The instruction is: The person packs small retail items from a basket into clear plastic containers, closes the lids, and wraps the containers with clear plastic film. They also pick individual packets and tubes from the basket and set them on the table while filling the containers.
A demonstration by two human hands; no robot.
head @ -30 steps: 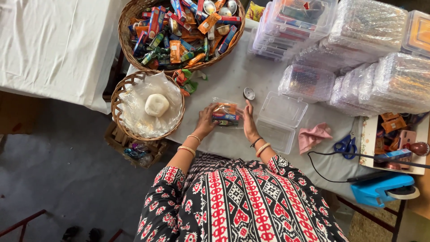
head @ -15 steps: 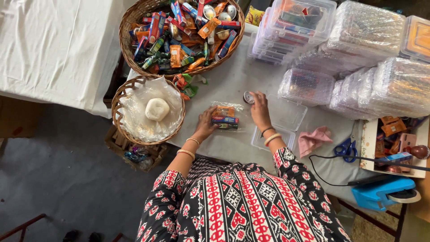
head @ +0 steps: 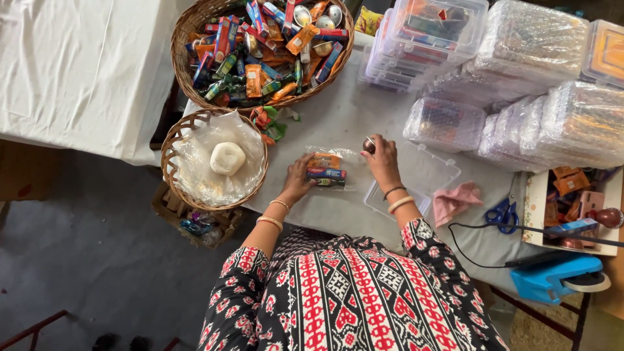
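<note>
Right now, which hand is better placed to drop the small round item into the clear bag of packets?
Probably the right hand: its fingers already touch the small round item, just beside the clear bag. The left hand rests on the bag, steadying it.

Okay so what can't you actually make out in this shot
Head view only:
- Small round object: mostly covered by the right hand; its kind is unclear.
- Wrapped boxes: bubble wrap blurs their contents.
- Blue device: cut by the right edge.
- Clear packet: the left hand covers its near end.
</note>
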